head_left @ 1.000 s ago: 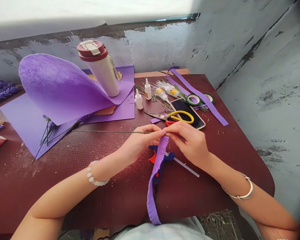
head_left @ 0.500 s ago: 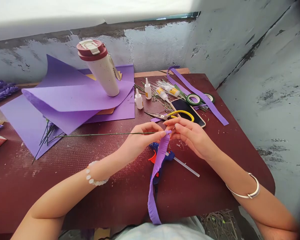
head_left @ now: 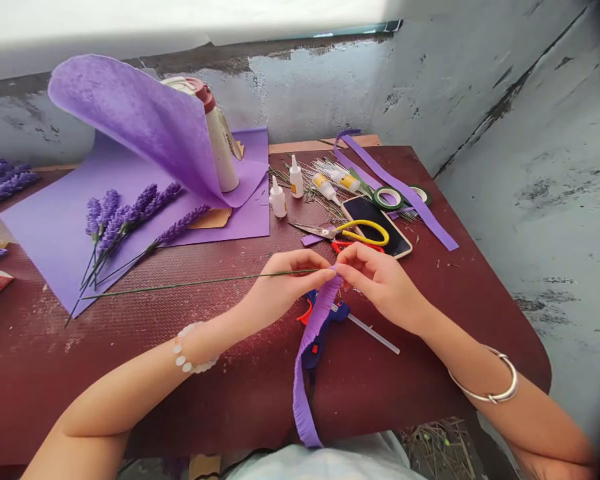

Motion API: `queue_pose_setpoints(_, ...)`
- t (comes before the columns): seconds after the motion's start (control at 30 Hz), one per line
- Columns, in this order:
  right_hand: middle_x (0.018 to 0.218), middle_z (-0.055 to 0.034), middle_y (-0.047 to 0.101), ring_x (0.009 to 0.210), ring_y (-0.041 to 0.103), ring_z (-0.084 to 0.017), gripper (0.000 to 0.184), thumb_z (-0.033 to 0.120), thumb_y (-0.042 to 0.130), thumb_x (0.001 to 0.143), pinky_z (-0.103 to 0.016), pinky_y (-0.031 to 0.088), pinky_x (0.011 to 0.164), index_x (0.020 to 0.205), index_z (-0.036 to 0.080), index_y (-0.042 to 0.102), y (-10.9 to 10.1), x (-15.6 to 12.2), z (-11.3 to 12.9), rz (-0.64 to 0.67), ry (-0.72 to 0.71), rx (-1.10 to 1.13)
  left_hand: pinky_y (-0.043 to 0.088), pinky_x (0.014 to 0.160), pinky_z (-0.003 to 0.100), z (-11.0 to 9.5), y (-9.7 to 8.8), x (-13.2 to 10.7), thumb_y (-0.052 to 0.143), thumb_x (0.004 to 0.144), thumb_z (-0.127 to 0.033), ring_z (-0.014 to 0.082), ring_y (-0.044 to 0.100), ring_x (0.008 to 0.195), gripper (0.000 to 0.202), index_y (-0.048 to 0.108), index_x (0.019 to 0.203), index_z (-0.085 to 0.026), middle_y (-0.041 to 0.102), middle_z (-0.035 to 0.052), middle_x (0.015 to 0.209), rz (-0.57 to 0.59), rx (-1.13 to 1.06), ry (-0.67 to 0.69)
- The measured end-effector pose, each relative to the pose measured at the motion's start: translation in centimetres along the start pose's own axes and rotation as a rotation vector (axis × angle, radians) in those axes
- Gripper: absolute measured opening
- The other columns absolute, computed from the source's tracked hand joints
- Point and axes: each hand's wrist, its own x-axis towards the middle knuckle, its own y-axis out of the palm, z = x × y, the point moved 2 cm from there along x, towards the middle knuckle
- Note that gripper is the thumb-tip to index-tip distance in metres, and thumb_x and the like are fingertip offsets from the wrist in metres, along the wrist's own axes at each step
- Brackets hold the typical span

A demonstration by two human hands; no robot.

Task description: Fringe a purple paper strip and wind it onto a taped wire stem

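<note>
Between thumb and fingers, my left hand [head_left: 293, 275] pinches a long green wire stem [head_left: 195, 283], which points out to the left over the table. A fringed purple strip [head_left: 307, 373] hangs from the stem's right end down to my lap. My right hand [head_left: 380, 283] is closed at that same end, its thumb and fingertips pinching the top of the strip. Under the strip lies a blue glue gun [head_left: 314, 353] with a clear glue stick [head_left: 375, 335] in it. Just beyond my fingers are scissors [head_left: 365, 232] with yellow handles.
Purple lavender-like flowers [head_left: 125, 217] lie on purple sheets [head_left: 45, 220] at left. One sheet [head_left: 145, 127] curls up before a tumbler [head_left: 225, 153]. Glue bottles [head_left: 296, 179], a phone [head_left: 380, 230], green tape [head_left: 387, 198] and purple strips [head_left: 405, 193] sit at the back right.
The loose purple sheet has lifted and curled up, uncovering the flowers and partly covering the tumbler. My right fingers have closed in on the strip's top. The stem's left end has dipped.
</note>
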Motion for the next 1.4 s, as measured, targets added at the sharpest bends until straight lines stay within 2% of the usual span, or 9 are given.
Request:
queue_pose_setpoints(0.2, 0.077, 0.0007, 0.060, 0.067, 0.057, -0.014, 0.011, 0.025, 0.057, 0.095, -0.028, 0.046, 0.066, 0.086, 0.019, 0.058, 0.1, 0.0, 0.1, -0.163, -0.113, -0.198, 0.054, 0.068, 0.027, 1.3, 0.0, 0.5, 0.081, 0.072, -0.032, 0.0149, 0.066, 0.069, 0.024, 0.077, 0.086, -0.013, 0.074, 0.0055, 0.077, 0.017, -0.305, -0.221)
queue_pose_setpoints(0.5, 0.077, -0.0049, 0.062, 0.070, 0.059, -0.018, 0.008, 0.015, 0.050, 0.098, -0.030, 0.050, 0.067, 0.091, 0.019, 0.054, 1.1, -0.4, -0.1, -0.342, -0.674, -0.790, 0.053, 0.068, 0.023, 1.4, 0.2, 0.4, 0.072, 0.083, -0.041, 0.0128, 0.066, 0.069, 0.033, 0.074, 0.082, -0.008, 0.071, 0.0076, 0.075, 0.119, -0.425, -0.263)
queue_pose_setpoints(0.6, 0.077, -0.0062, 0.064, 0.071, 0.060, -0.020, 0.010, 0.014, 0.050, 0.097, -0.032, 0.050, 0.067, 0.094, 0.020, 0.058, 1.3, -0.6, 0.1, -0.304, -0.739, -0.895, 0.052, 0.067, 0.023, 1.4, 0.3, 0.4, 0.074, 0.082, -0.038, 0.0118, 0.064, 0.067, 0.029, 0.073, 0.080, -0.009, 0.070, 0.0056, 0.073, 0.104, -0.403, -0.247)
queue_pose_setpoints(0.73, 0.088, -0.0076, 0.068, 0.083, 0.064, -0.023, 0.011, 0.018, 0.051, 0.096, -0.037, 0.052, 0.078, 0.098, 0.023, 0.061, 0.9, -0.7, 0.2, -0.224, -0.554, -0.683, 0.051, 0.067, 0.022, 1.2, -0.1, 0.6, 0.079, 0.076, -0.031, 0.0117, 0.063, 0.069, 0.020, 0.074, 0.078, -0.012, 0.070, 0.0039, 0.075, 0.033, -0.400, -0.213)
queue_pose_setpoints(0.9, 0.108, -0.0058, 0.064, 0.097, 0.063, -0.020, 0.021, 0.024, 0.061, 0.092, -0.036, 0.052, 0.089, 0.113, 0.024, 0.058, 0.1, -0.4, -0.3, -0.178, -0.175, -0.030, 0.049, 0.068, 0.021, 0.6, -0.8, 0.9, 0.079, 0.075, -0.031, 0.0107, 0.061, 0.071, 0.018, 0.076, 0.081, -0.014, 0.071, 0.0026, 0.078, -0.054, -0.356, -0.121)
queue_pose_setpoints(0.97, 0.104, -0.0046, 0.065, 0.095, 0.062, -0.018, 0.017, 0.025, 0.061, 0.092, -0.033, 0.052, 0.088, 0.108, 0.022, 0.061, -0.2, -0.2, -0.5, -0.178, -0.089, 0.234, 0.049, 0.067, 0.022, 0.5, -0.9, 0.9, 0.080, 0.074, -0.030, 0.0105, 0.061, 0.070, 0.018, 0.076, 0.080, -0.014, 0.070, 0.0018, 0.076, -0.070, -0.340, -0.124)
queue_pose_setpoints(1.07, 0.086, -0.0019, 0.062, 0.076, 0.058, -0.014, 0.006, 0.024, 0.061, 0.091, -0.027, 0.049, 0.074, 0.091, 0.019, 0.065, -0.6, 0.4, -0.7, -0.159, 0.025, 0.513, 0.049, 0.068, 0.023, 0.5, -0.8, 0.8, 0.082, 0.072, -0.031, 0.0113, 0.061, 0.071, 0.020, 0.076, 0.082, -0.014, 0.071, 0.0023, 0.077, -0.100, -0.323, -0.125)
queue_pose_setpoints(1.23, 0.063, 0.0040, 0.038, 0.054, 0.036, -0.010, 0.028, 0.024, 0.057, 0.093, -0.025, 0.036, 0.056, 0.067, 0.018, 0.050, -0.6, 0.9, -0.6, -0.069, 0.138, 0.709, 0.050, 0.069, 0.024, 0.6, -0.6, 0.6, 0.081, 0.073, -0.032, 0.0130, 0.062, 0.073, 0.023, 0.076, 0.085, -0.013, 0.072, 0.0046, 0.080, -0.091, -0.276, -0.099)
queue_pose_setpoints(1.4, 0.055, 0.0068, 0.026, 0.048, 0.021, -0.010, 0.045, 0.037, 0.058, 0.093, -0.026, 0.025, 0.049, 0.058, 0.020, 0.037, -0.1, 0.8, -0.7, 0.012, 0.195, 0.605, 0.049, 0.069, 0.023, 0.3, -0.4, 0.4, 0.077, 0.077, -0.030, 0.0133, 0.063, 0.074, 0.020, 0.077, 0.086, -0.013, 0.073, 0.0054, 0.081, -0.074, -0.195, -0.067)
